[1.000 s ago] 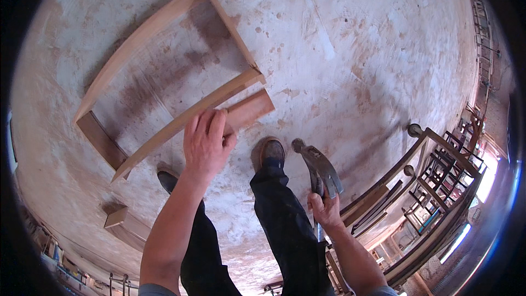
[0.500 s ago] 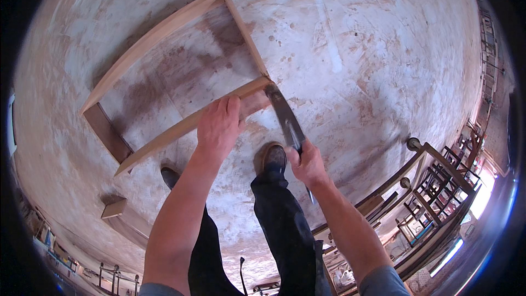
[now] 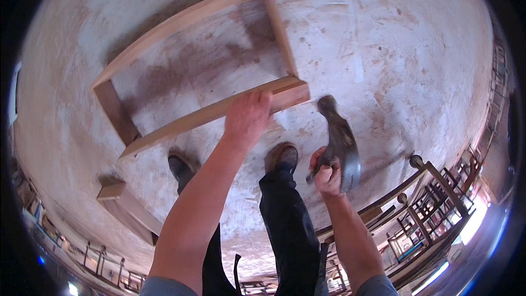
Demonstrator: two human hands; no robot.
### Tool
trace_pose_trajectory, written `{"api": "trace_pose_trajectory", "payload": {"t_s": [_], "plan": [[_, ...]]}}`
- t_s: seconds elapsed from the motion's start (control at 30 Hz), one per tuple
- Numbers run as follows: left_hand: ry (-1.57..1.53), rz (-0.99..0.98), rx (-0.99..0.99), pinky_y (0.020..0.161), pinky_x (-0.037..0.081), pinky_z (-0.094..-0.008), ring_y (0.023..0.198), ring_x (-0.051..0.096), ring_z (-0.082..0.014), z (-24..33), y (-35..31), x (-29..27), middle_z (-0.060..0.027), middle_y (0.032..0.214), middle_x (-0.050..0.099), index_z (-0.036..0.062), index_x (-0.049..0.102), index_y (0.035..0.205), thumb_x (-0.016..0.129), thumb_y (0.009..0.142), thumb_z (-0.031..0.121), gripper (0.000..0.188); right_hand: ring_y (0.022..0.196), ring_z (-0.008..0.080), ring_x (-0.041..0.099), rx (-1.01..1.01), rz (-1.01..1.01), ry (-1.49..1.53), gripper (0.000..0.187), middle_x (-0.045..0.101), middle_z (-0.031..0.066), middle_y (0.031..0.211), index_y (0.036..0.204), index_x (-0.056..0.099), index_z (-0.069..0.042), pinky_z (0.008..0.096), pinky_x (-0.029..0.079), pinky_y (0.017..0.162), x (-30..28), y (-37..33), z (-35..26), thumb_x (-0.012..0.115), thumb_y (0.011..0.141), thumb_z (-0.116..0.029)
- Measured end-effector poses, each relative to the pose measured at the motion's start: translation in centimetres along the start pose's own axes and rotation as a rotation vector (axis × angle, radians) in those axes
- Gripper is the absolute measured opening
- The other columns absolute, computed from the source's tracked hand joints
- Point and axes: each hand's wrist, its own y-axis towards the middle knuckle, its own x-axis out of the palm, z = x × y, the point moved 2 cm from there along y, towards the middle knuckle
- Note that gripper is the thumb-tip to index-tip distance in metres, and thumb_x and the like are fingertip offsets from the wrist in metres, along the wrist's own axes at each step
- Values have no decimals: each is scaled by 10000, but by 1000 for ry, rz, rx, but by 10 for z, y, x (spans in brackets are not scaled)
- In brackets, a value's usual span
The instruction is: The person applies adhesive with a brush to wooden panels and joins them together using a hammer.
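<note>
A rectangular frame of wooden boards (image 3: 186, 13), with one curved long side, stands on the floor in front of me. My left hand (image 3: 247, 115) grips its near board (image 3: 205, 114) close to the right corner, fingers hooked over the upper edge. To the right of that corner, my right hand (image 3: 327, 175) is closed on the handle of a dark metal hammer (image 3: 342, 140). The hammer's head is raised toward me, its narrow striking end apart from the frame. My fingers hide most of the handle.
My shoes (image 3: 286, 159) are planted just short of the frame on the blotchy pale floor (image 3: 383, 49). Another wooden piece (image 3: 129, 205) lies at the lower left. On the right stands a wheeled rack (image 3: 433, 186) with dark frames behind it.
The hammer has come away from the frame's right corner, rising back to the right with its head turned. The frame and my left hand appear shifted to the right in view.
</note>
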Motion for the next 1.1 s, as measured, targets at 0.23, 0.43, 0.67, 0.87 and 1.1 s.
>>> {"api": "trace_pose_trajectory", "payload": {"t_s": [0.23, 0.43, 0.67, 0.87, 1.1], "plan": [[-35, 164, -67, 778, 505, -441, 873, 632, -315, -14, -11, -3, -166, 898, 645, 51, 597, 878, 568, 833, 166, 126, 575, 83, 500, 539, -18, -59, 250, 523, -13, 670, 953, 590, -59, 254, 411, 499, -12, -9, -27, 557, 946, -307], [51, 118, -166, 990, 425, -455, 1117, 555, -343, -143, -152, -49, -162, 1097, 622, 51, 583, 1031, 656, 765, 157, 295, 713, 166, 627, 390, -361, -409, 233, 646, 91, 823, 990, 612, -43, 316, 496, 624, 28, -56, -45, 562, 927, -261], [178, 3, -347, 1040, 394, -425, 1169, 516, -331, -274, -308, -128, -150, 1164, 600, 22, 546, 1093, 701, 675, 106, 453, 724, 378, 655, 105, -802, -550, 340, 643, 189, 761, 1041, 587, -38, 405, 524, 645, 204, -68, -67, 676, 851, -305], [168, -71, -339, 1048, 384, -409, 1164, 516, -321, -289, -311, -128, -140, 1159, 599, 25, 533, 1092, 698, 698, 123, 438, 719, 322, 654, -126, -983, -595, 338, 639, 139, 759, 930, 585, -74, 402, 515, 599, 310, -57, -82, 704, 829, -374], [137, -41, -284, 976, 434, -399, 1099, 547, -295, -300, -307, -128, -131, 1053, 621, 45, 527, 1019, 722, 666, 118, 409, 802, 369, 665, 172, -1063, -1045, 520, 674, 180, 799, 938, 596, -46, 471, 522, 673, 353, -38, -56, 592, 862, -560]]}}
